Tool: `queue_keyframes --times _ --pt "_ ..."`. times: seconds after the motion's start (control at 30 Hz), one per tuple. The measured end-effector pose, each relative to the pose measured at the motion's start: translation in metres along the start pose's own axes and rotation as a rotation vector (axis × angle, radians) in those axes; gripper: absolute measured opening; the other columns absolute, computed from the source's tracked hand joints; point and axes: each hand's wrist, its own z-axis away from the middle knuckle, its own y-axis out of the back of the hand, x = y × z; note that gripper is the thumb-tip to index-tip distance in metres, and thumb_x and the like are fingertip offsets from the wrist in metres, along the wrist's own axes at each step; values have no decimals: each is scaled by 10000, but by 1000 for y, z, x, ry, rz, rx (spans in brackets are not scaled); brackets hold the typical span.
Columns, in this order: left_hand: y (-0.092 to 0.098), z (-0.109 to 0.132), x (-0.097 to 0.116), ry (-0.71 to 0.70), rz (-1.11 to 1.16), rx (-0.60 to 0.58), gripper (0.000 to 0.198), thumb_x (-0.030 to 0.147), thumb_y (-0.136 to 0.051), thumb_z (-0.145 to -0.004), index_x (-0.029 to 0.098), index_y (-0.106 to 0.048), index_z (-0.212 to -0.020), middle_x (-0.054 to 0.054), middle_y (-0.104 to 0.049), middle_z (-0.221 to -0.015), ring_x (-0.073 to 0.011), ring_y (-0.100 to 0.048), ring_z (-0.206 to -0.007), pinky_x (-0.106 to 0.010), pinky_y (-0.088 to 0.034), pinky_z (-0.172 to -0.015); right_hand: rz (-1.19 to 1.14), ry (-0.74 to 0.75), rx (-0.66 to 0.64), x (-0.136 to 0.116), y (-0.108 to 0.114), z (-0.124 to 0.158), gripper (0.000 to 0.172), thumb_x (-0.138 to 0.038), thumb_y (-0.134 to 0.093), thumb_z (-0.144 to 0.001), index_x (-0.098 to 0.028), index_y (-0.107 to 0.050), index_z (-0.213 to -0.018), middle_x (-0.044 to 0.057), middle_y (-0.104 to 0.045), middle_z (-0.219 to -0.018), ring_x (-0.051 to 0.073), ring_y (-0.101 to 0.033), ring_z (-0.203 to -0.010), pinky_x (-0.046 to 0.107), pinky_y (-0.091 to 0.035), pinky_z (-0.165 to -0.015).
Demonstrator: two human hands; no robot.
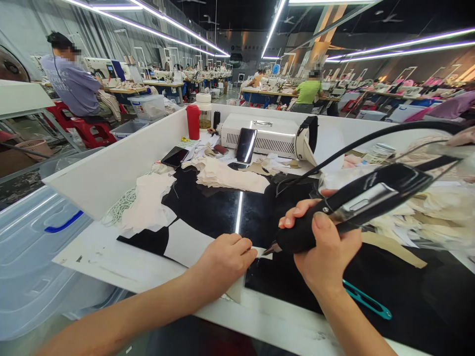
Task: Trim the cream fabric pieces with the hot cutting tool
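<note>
My left hand [228, 257] is closed at the near edge of the table, fingers pinching a small pale fabric piece [266, 255]. In my right hand [330, 247] is a thick black corded handheld tool [297, 235], the fingers wrapped round its body. Its narrow metal tip [273, 248] points left and meets the pale piece, close to my left fingertips. Beneath lies a glossy black sheet [208, 207]. A stack of pale cut fabric pieces [232, 177] rests on its far part, and another stack [148, 200] sits to the left.
A teal slotted tool [367, 299] lies by my right forearm. Behind are a phone [246, 145], a vented white box [272, 131], and a red cup [193, 121]. Cream scraps [426, 212] pile up at right. A clear bin [40, 252] stands left. Co-workers sit farther off.
</note>
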Motion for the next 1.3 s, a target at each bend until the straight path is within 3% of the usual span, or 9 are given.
queue_keyframes --times 0.3,0.6,0.97,1.17,1.3 --pt "1 0 0 -7 -8 9 260 -26 -536 -1098 144 -677 -1236 -39 -711 -1025 -215 -668 -867 -361 -574 -776 25 -2 -8 6 1 6 485 -463 -956 -868 -275 -645 -1190 -73 -699 -788 155 -680 -544 331 -633 -552" --pt "2 0 -1 -8 -22 -5 251 -29 -540 -1086 152 -681 -1187 -64 -725 -1074 -218 -677 -903 -357 -590 -819 33 16 50 1 6 0 475 -434 -966 -844 -266 -666 -1172 -71 -710 -770 152 -674 -524 313 -617 -526" --pt "6 0 -1 -15 7 15 318 -53 -465 -1076 170 -653 -1202 -75 -720 -1092 -219 -709 -961 -350 -617 -885 52 8 32 4 9 2 470 -420 -964 -858 -267 -661 -1183 -67 -722 -782 161 -686 -541 333 -630 -551" --pt "10 14 9 74 -18 100 364 -104 -418 -1024 150 -608 -1204 -115 -732 -1183 -231 -731 -1009 -342 -646 -881 96 16 45 -1 10 8 483 -441 -967 -866 -269 -659 -1196 -69 -720 -793 160 -679 -556 353 -630 -592" --pt "9 21 13 169 23 43 388 -120 -474 -965 199 -572 -1163 -84 -730 -1178 -226 -741 -1001 -327 -653 -832 127 10 61 -7 11 15 487 -453 -985 -856 -273 -674 -1184 -69 -732 -794 160 -687 -581 355 -631 -618"
